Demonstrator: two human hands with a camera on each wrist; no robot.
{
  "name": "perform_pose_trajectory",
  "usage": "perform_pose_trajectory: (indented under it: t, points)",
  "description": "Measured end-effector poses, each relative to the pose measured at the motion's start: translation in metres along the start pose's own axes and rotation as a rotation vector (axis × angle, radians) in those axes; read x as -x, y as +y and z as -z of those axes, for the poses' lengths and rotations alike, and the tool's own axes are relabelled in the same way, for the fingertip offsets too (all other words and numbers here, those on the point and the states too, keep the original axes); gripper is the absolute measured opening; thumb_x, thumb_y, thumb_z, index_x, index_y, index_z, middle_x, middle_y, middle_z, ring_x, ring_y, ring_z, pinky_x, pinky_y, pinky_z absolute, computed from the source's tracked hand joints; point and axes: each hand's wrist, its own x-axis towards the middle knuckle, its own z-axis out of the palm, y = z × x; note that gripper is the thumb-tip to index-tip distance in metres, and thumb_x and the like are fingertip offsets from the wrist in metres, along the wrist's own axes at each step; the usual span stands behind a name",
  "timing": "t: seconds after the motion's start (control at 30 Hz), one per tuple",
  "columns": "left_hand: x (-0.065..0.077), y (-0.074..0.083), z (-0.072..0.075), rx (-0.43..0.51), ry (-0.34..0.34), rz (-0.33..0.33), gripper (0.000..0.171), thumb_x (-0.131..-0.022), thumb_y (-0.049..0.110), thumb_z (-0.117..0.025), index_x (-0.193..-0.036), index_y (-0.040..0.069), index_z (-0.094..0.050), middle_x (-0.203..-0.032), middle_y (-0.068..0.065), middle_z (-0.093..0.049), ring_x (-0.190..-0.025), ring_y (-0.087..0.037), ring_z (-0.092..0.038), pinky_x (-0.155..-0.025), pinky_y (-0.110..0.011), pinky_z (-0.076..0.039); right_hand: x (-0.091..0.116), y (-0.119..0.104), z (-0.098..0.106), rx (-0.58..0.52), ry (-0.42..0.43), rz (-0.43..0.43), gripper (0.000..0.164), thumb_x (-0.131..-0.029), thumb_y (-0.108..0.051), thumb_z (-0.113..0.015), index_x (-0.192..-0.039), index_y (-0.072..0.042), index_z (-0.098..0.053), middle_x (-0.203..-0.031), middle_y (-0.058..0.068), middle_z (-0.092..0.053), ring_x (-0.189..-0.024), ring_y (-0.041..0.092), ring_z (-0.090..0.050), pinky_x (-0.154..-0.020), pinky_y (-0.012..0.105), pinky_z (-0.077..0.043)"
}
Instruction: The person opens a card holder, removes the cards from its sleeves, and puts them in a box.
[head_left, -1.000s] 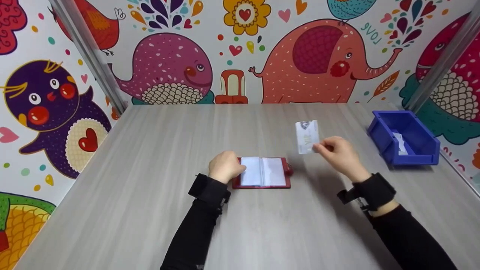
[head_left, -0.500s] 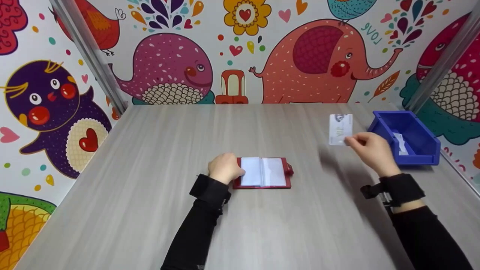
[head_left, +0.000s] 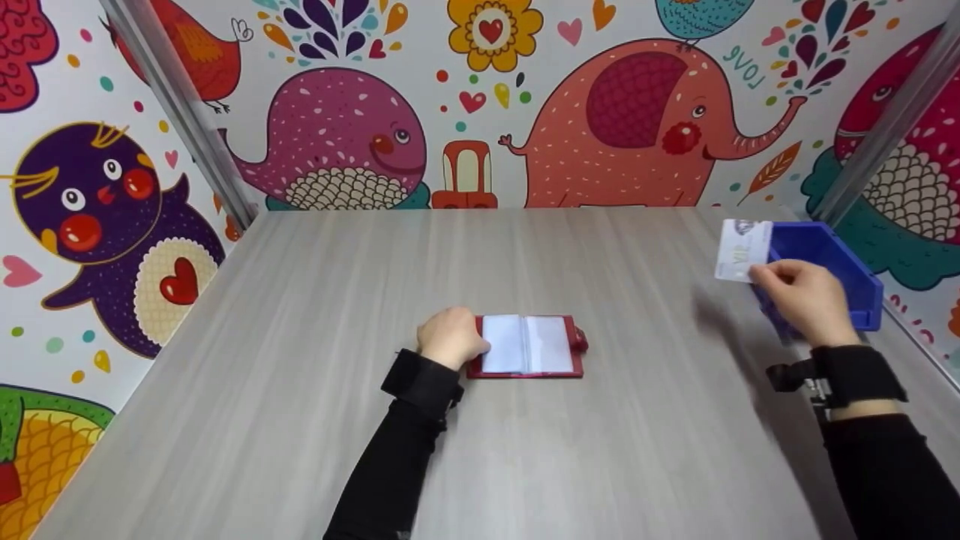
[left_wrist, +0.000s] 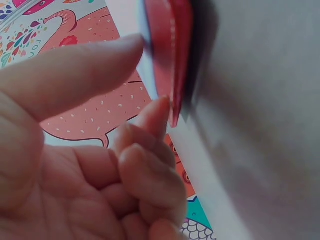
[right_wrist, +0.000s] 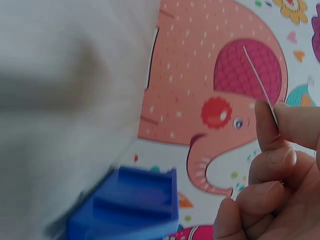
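Observation:
A small red card holder lies spread on the table, its pale plastic sleeves facing up and a snap strap at its right side. My left hand holds its left edge: in the left wrist view the thumb lies over the sleeve side and the index fingertip meets the red cover's edge. Raised above the table, my right hand pinches a white card with "VIP" lettering by its lower right corner. Edge-on, the card looks like a thin line in the right wrist view. The hand partly covers a blue bin.
The blue bin stands at the table's right side, near the wall. Cartoon-painted panels close off the back and both sides. Wood-grain tabletop stretches around the card holder.
My right hand has carried the card rightward, from beside the card holder to the front of the blue bin, hiding the bin's near left part. My left hand and the card holder have stayed put.

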Motion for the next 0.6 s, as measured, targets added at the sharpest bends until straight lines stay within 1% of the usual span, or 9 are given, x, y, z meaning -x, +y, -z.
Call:
perform_pose_trajectory:
  t: [0.13,0.27,0.37,0.5,0.6]
  points:
    - [0.000,0.000,0.000,0.001,0.002,0.000,0.029,-0.079,0.030,-0.079,-0.094,0.007,-0.069,-0.088,-0.005,-0.064,-0.083,-0.023,-0.062,-0.073,-0.043,-0.051,-0.001,0.012,0.009,0.029,0.032,-0.007,0.049,-0.100,-0.047,-0.049,-0.094,0.001,-0.060,-0.079,0.007,-0.056,-0.059,0.013,-0.045,-0.048,0.028,-0.034]
    - [0.000,0.000,0.000,0.005,0.001,0.001,0.027,-0.079,0.030,-0.079,-0.090,0.007,-0.068,-0.086,-0.005,-0.063,-0.082,-0.023,-0.061,-0.075,-0.044,-0.050,-0.002,0.022,0.016,0.044,0.058,-0.019,0.053,-0.101,-0.045,-0.049,-0.100,0.006,-0.064,-0.085,0.012,-0.059,-0.062,0.013,-0.046,-0.050,0.028,-0.036]
    - [0.001,0.000,-0.001,0.005,0.001,0.005,0.026,-0.079,0.029,-0.078,-0.089,0.008,-0.067,-0.084,-0.004,-0.063,-0.081,-0.023,-0.061,-0.075,-0.044,-0.049,-0.002,0.028,0.021,0.037,0.050,-0.060,0.058,-0.101,-0.046,-0.046,-0.109,0.008,-0.064,-0.091,0.013,-0.060,-0.069,0.017,-0.047,-0.054,0.029,-0.038]
    - [0.000,0.000,-0.001,-0.004,0.004,0.013,0.025,-0.079,0.029,-0.078,-0.089,0.008,-0.068,-0.084,-0.004,-0.064,-0.082,-0.024,-0.062,-0.075,-0.044,-0.049,-0.003,0.036,0.029,0.032,0.026,-0.113,0.062,-0.101,-0.050,-0.043,-0.112,0.008,-0.063,-0.090,0.011,-0.057,-0.076,0.022,-0.046,-0.058,0.031,-0.038]
    - [0.001,0.001,-0.001,-0.011,0.002,0.017,0.025,-0.079,0.030,-0.078,-0.088,0.008,-0.068,-0.084,-0.004,-0.064,-0.081,-0.024,-0.062,-0.075,-0.044,-0.050,-0.003,0.043,0.033,0.046,0.046,-0.130,0.061,-0.101,-0.049,-0.042,-0.113,0.008,-0.062,-0.088,0.011,-0.057,-0.076,0.023,-0.046,-0.058,0.031,-0.038]
